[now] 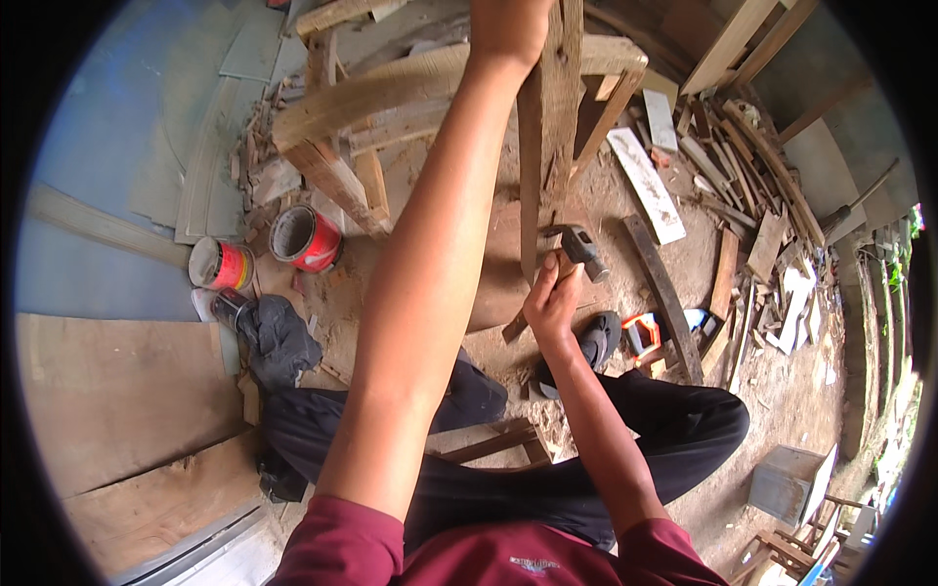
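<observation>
My right hand (pixel 553 298) is closed round the short wooden handle of a claw hammer (pixel 583 251). The dark metal head points up and to the right, close beside the lower end of a wooden post (pixel 560 107). My left arm stretches far forward, and my left hand (pixel 510 31) lies against the upper part of that post. Its fingers are cut off by the top edge, so their grip does not show. Behind the post runs a curved wooden rail (pixel 391 86) of a rough timber frame on legs.
Two red buckets (pixel 306 239) stand on the left near a dark plastic bag (pixel 280 337). Wood scraps (pixel 723 161) are heaped at the right, with a dark plank (pixel 664 298) and an orange-handled saw (pixel 642 332) nearer me. A low wooden stool (pixel 493 444) shows between my legs.
</observation>
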### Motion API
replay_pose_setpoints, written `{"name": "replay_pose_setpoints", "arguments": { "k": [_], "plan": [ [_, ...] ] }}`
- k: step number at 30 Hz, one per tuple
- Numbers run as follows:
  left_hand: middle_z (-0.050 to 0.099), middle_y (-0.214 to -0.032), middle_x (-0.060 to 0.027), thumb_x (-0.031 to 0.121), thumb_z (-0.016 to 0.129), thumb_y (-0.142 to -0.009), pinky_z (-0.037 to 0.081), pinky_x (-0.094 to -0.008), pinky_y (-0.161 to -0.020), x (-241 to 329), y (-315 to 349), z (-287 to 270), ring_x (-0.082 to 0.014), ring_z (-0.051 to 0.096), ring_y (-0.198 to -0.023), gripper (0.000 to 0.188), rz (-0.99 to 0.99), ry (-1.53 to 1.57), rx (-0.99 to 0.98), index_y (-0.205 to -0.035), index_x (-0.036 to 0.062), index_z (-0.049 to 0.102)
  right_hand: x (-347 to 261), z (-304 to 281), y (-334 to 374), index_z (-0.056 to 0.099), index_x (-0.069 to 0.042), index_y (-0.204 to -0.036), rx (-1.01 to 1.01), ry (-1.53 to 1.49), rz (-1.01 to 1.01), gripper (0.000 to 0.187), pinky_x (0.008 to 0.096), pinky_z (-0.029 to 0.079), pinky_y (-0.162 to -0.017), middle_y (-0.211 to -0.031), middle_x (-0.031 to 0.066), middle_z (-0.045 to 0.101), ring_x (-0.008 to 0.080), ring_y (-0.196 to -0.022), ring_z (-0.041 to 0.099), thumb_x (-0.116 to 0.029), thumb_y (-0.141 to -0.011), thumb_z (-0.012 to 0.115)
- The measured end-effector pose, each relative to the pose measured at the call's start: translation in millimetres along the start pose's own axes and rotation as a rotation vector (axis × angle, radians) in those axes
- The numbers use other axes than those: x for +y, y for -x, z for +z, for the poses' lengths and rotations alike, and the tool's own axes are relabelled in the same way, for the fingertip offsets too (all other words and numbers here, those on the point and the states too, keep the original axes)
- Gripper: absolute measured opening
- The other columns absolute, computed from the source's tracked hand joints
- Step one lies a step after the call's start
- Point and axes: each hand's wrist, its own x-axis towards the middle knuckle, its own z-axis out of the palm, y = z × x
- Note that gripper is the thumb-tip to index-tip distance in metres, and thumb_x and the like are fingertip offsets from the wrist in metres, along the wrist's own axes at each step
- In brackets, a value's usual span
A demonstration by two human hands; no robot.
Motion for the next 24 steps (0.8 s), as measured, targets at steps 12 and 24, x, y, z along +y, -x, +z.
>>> {"name": "replay_pose_setpoints", "arguments": {
  "k": [12, 24],
  "plan": [
    [0.067, -0.100, -0.0039, 0.033, 0.079, -0.082, 0.048, -0.0301, -0.083, 29, 19, 19, -0.0134, 0.060, -0.091, 0.046, -0.001, 0.000, -0.101, -0.111, 0.0004, 0.066, -46, -60, -18, 0.049, -0.001, -0.109, -0.303, 0.067, 0.084, 0.014, 0.0443, 0.041, -0.055, -0.072, 0.0211, 0.056, 0.0375, -0.060, 0.055, -0.013, -0.102, 0.051],
    [0.067, -0.102, -0.0042, 0.029, 0.078, -0.084, 0.048, -0.0289, -0.085, 22, 10, 17, -0.0133, 0.061, -0.093, 0.043, -0.018, 0.039, -0.114, -0.113, -0.0006, 0.066, -9, -31, -1, 0.053, 0.002, -0.102, -0.177, 0.073, -0.073, 0.008, 0.0479, 0.045, -0.059, -0.078, 0.0223, 0.059, 0.0436, -0.068, 0.058, -0.002, -0.095, 0.055]
  ]
}}
